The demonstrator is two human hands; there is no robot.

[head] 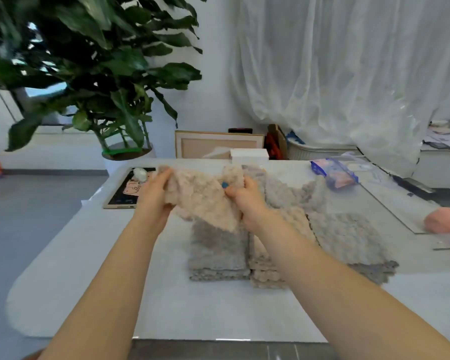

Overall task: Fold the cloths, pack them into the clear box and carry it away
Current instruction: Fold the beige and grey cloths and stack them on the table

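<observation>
Left hand (155,189) and right hand (244,201) are up over the white table (89,268), above the folded grey cloth (216,245) and the folded beige cloth (265,263). Each hand pinches one side of the beige fleece cloth (203,196), which hangs slack between them. We can't pick out the clear box for sure. We should match corners and pull it taut before folding.

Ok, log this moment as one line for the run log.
step: folding | left hand: grips fluffy beige cloth | right hand: grips it too | white table: folded fluffy grey cloth
</observation>
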